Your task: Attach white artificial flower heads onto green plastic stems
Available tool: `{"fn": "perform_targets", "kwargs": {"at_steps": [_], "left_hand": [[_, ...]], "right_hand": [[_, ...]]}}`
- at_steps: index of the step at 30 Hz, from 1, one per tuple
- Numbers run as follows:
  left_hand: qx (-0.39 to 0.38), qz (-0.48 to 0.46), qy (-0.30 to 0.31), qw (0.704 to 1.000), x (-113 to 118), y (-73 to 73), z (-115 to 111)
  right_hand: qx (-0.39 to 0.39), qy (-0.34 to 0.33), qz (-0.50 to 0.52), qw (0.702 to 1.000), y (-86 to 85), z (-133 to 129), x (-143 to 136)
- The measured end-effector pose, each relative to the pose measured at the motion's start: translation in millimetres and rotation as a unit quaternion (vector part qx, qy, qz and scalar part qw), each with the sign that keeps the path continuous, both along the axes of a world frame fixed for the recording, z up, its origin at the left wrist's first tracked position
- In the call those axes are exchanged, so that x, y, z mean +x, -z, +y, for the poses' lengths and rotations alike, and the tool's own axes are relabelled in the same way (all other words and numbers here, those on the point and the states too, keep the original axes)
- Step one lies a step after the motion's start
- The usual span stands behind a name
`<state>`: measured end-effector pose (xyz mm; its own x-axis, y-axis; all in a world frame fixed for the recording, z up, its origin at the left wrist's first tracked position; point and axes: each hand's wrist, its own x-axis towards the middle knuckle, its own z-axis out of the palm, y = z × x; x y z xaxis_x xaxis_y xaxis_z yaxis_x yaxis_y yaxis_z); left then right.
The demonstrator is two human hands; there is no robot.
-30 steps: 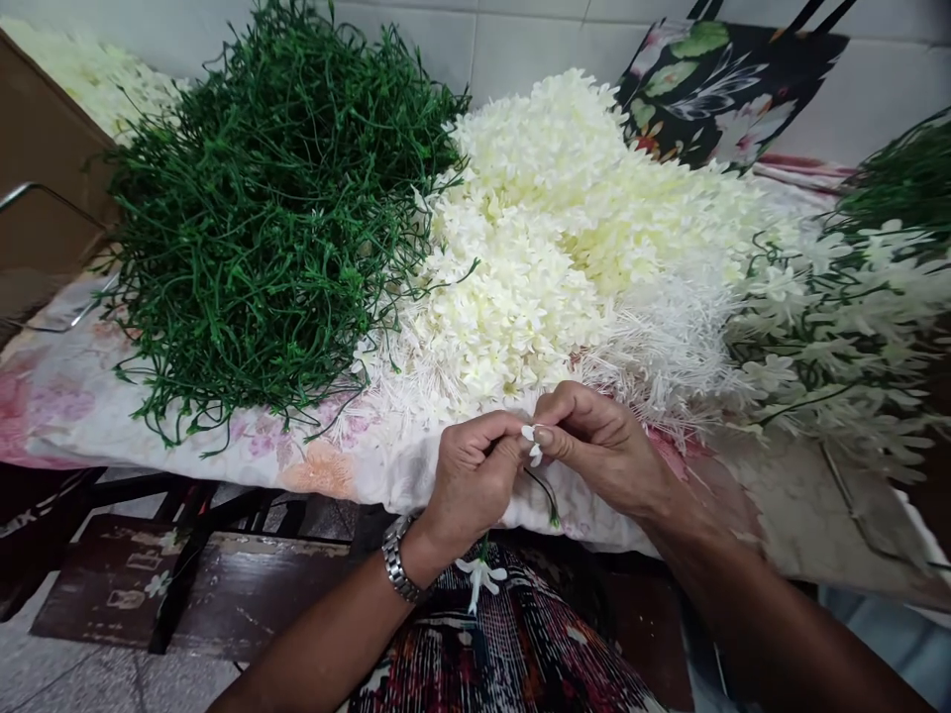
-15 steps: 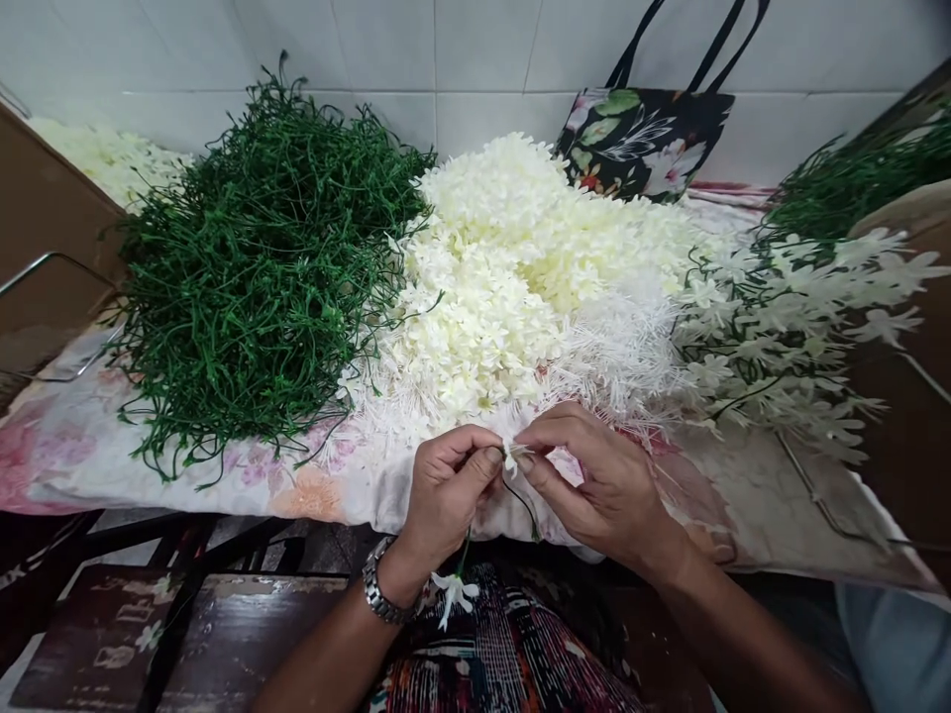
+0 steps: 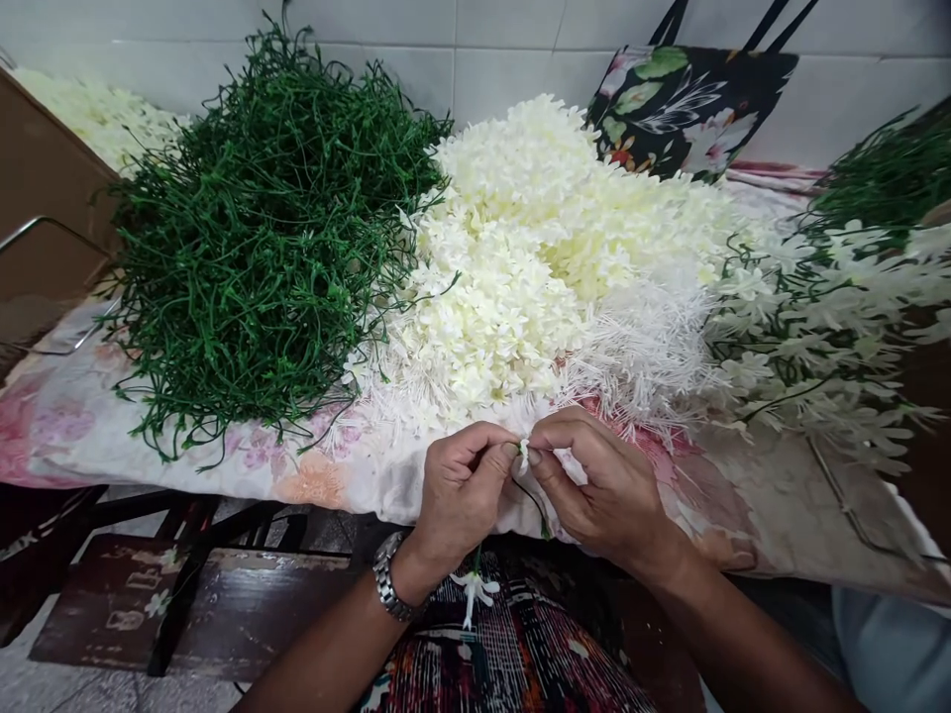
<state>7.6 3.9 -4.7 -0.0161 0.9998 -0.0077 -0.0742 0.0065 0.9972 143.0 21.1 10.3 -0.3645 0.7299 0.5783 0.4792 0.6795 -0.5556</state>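
At your far left you have a brown panel point(image 3: 52, 163), and pale flowers point(image 3: 100, 111) show behind it; whether it is a box holding them, you cannot tell. A dark flowered bag point(image 3: 690, 114) stands at the wall, its inside hidden.

The small white flower point(image 3: 524, 456) is between your two hands. Your left hand point(image 3: 465, 490) has thumb and forefinger clamped at its green base, and your right hand point(image 3: 605, 485) pinches its petals with the fingertips together. A stemmed flower point(image 3: 475, 591) hangs below your left hand.

Both hands are above the front edge of the cloth-covered surface point(image 3: 401, 480). Just beyond them is the white flower heap point(image 3: 497, 297), with thin white strands point(image 3: 650, 347) to its right and the green stem heap point(image 3: 267, 238) to its left. A bare strip of cloth gives you room beside your left hand.
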Motion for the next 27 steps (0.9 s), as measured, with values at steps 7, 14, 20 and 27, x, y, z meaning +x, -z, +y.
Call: {"fn": "perform_targets", "kwargs": {"at_steps": [7, 14, 20, 27], "left_hand": [[-0.012, -0.004, -0.008, 1.000, 0.2, 0.1, 0.3], [-0.016, -0.016, -0.033, 0.999, 2.3, 2.7, 0.2], [-0.008, 0.004, -0.044, 0.999, 2.2, 1.5, 1.9], [0.009, 0.022, -0.041, 0.999, 1.0, -0.1, 1.1]], "right_hand": [[-0.001, 0.022, 0.003, 1.000, 3.5, 0.9, -6.2], [0.042, 0.024, -0.007, 0.999, 9.1, 4.0, -10.0], [0.070, 0.027, -0.023, 0.997, 12.3, 4.2, -10.3], [0.092, 0.019, -0.030, 0.995, 13.8, 2.4, -9.3]]}}
